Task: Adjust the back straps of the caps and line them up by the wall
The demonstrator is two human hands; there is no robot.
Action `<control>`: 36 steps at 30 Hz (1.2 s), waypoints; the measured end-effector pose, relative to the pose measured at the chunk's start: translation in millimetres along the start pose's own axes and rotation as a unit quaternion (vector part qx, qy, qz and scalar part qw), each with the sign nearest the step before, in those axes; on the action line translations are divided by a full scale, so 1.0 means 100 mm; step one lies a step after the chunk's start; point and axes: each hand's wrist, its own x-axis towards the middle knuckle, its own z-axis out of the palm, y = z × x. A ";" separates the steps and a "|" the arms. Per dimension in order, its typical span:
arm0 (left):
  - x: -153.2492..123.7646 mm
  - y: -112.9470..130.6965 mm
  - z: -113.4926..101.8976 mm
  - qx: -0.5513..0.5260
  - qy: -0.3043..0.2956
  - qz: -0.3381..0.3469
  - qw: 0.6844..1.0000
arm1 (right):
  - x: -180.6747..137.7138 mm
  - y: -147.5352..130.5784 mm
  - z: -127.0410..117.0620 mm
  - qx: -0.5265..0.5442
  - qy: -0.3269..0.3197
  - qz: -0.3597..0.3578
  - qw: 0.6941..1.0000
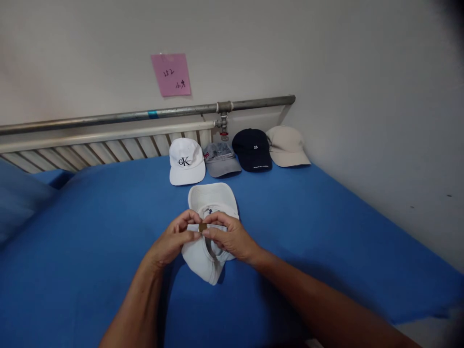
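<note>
A white baseball cap (pixel 199 261) lies on the blue cloth in front of me, its brim pointing away and its inside partly showing. Across its back opening runs a strap with a brass-coloured buckle (pixel 202 227). My left hand (pixel 176 238) pinches the strap just left of the buckle, thumb below and fingers above. From the other side, my right hand (pixel 230 237) grips the strap at the buckle's right edge, fingers closed. The fingertips of both hands nearly meet at the buckle and cover parts of the strap.
Behind stand a white cap with black letters (pixel 187 162), a grey cap (pixel 222 159), a navy cap (pixel 252 150) and a beige cap (pixel 289 146). A radiator (pixel 108 148), a metal pipe (pixel 119 117) and a red-handled valve (pixel 224 134) line the wall. The blue-covered surface (pixel 108 208) meets a wall at right.
</note>
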 end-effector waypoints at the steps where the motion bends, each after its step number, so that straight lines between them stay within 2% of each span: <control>1: 0.00 0.00 -0.01 0.012 -0.005 0.004 1.000 | 0.00 -0.01 0.00 0.005 -0.001 0.005 1.000; 6: 0.00 0.00 0.02 0.052 0.031 0.035 0.998 | -0.01 -0.04 -0.02 0.040 -0.010 0.016 0.999; 14: 0.01 -0.03 0.00 0.025 0.057 0.043 0.997 | -0.02 -0.12 -0.04 0.032 0.002 0.035 0.999; 18: 0.02 -0.05 -0.01 0.012 0.064 0.040 0.997 | 0.00 -0.11 -0.05 0.100 -0.017 0.060 0.993; 23: 0.03 -0.03 0.03 0.012 0.083 0.061 0.995 | 0.02 -0.07 -0.07 0.173 -0.017 0.049 0.984; 36: 0.03 -0.04 0.05 0.000 0.074 0.055 0.996 | -0.01 -0.09 -0.08 0.212 -0.027 0.077 0.974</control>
